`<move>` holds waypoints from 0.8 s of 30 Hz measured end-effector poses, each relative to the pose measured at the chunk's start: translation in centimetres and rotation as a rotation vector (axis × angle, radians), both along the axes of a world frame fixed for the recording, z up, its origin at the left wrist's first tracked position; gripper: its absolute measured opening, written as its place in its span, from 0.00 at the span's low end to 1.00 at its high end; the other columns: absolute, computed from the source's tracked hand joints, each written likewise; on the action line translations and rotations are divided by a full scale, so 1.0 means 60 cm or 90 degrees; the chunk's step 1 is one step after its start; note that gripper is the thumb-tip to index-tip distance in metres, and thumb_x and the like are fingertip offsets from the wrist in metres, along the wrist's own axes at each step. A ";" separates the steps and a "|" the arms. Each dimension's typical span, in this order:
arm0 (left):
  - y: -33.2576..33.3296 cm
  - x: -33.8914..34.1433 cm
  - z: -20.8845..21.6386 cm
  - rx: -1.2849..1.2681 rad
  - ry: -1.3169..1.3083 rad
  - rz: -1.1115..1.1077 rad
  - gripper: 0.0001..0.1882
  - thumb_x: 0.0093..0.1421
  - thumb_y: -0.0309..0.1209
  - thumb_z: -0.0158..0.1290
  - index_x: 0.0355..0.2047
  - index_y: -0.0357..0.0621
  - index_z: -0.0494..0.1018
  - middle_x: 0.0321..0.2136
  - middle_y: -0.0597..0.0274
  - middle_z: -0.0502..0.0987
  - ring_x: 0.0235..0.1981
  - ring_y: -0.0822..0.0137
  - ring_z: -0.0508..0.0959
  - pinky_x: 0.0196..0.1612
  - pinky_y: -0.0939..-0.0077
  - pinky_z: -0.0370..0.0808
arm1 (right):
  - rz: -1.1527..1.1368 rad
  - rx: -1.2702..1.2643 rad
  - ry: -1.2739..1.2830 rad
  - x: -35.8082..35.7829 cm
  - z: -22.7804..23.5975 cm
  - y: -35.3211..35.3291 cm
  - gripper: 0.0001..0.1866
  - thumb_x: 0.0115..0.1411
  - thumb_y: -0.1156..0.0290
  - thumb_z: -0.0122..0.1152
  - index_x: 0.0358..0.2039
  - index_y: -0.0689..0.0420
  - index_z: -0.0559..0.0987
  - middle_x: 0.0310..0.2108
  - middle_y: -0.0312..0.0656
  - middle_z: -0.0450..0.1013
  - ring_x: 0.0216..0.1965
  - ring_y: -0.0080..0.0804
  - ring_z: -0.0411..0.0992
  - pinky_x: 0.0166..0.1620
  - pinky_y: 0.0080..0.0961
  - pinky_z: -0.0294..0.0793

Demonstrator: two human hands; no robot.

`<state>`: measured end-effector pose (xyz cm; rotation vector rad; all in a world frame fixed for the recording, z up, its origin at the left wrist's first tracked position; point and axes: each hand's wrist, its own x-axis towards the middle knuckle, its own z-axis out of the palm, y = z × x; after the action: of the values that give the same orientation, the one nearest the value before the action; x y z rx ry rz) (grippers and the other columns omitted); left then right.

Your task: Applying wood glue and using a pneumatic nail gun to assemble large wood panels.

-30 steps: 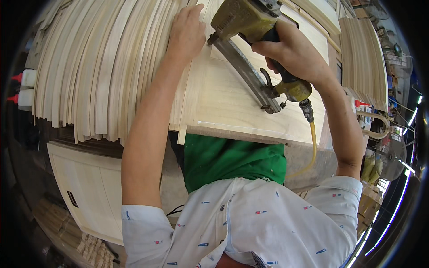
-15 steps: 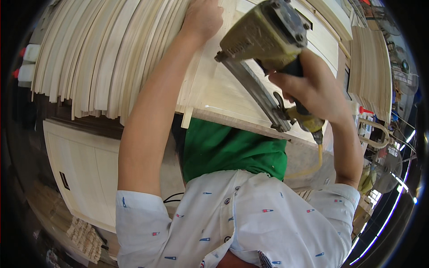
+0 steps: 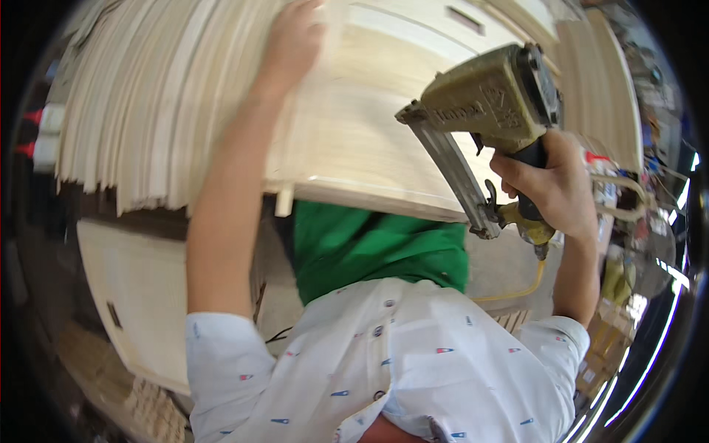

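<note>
My right hand [image 3: 557,181] grips the black handle of a worn yellow-green pneumatic nail gun [image 3: 491,96]. Its metal magazine [image 3: 454,173] slants down toward me, and a yellow air hose [image 3: 517,293] trails from the handle's base. The gun is held above the right side of a pale wooden panel [image 3: 384,140]. At the panel's far left edge is my left hand [image 3: 295,44], blurred, with curled fingers; what they hold, if anything, is hidden. A narrow wooden strip [image 3: 284,201] lies along that edge, its end jutting past the panel's front.
Many thin wooden strips [image 3: 155,125] lie packed at the left, beside red-capped white bottles [image 3: 48,136]. Below leans a pale panel with a dark slot [image 3: 136,288]. Stacked boards [image 3: 602,96] and a clamp [image 3: 624,199] are at the right.
The nail gun has moved right and slightly down in my right hand, away from the panel's middle. My left hand has shifted left. The whole view has swung a little.
</note>
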<state>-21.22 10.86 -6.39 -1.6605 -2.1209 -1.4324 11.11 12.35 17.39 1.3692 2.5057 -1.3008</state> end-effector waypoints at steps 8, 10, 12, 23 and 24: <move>-0.024 0.012 0.030 -0.080 0.071 0.044 0.16 0.61 0.27 0.49 0.49 0.36 0.73 0.51 0.47 0.72 0.54 0.49 0.70 0.58 0.62 0.66 | -0.347 0.148 -0.040 0.260 -0.019 0.049 0.10 0.51 0.71 0.62 0.31 0.64 0.74 0.17 0.37 0.71 0.18 0.23 0.70 0.23 0.22 0.67; -0.038 0.021 0.045 -0.083 0.134 0.035 0.15 0.60 0.23 0.50 0.48 0.36 0.73 0.49 0.46 0.73 0.52 0.49 0.71 0.56 0.61 0.67 | -0.377 0.186 -0.081 0.336 -0.044 0.073 0.12 0.51 0.70 0.62 0.32 0.64 0.74 0.17 0.37 0.71 0.16 0.24 0.70 0.21 0.23 0.68; -0.085 0.022 0.066 -0.101 0.194 0.089 0.15 0.60 0.25 0.51 0.48 0.37 0.74 0.49 0.46 0.73 0.52 0.49 0.71 0.56 0.59 0.67 | -0.409 0.156 -0.048 0.388 -0.065 0.095 0.12 0.52 0.69 0.62 0.31 0.65 0.73 0.16 0.38 0.70 0.16 0.25 0.70 0.21 0.23 0.68; -0.207 0.018 0.131 -0.332 0.170 0.345 0.23 0.56 0.38 0.60 0.48 0.35 0.75 0.46 0.46 0.73 0.50 0.50 0.71 0.54 0.59 0.67 | -0.461 0.106 0.031 0.474 -0.128 0.136 0.12 0.57 0.68 0.59 0.34 0.63 0.71 0.19 0.37 0.68 0.16 0.25 0.67 0.21 0.23 0.66; -0.207 0.016 0.135 -0.329 0.124 0.340 0.22 0.55 0.39 0.60 0.44 0.35 0.76 0.44 0.47 0.75 0.47 0.50 0.72 0.52 0.58 0.68 | -0.455 0.099 0.035 0.469 -0.131 0.135 0.12 0.57 0.68 0.59 0.34 0.63 0.71 0.19 0.37 0.68 0.16 0.25 0.67 0.21 0.23 0.66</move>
<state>-20.26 -1.55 1.72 -1.1249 -2.6699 -0.5819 39.26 20.46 9.56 2.4388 2.2555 -1.2229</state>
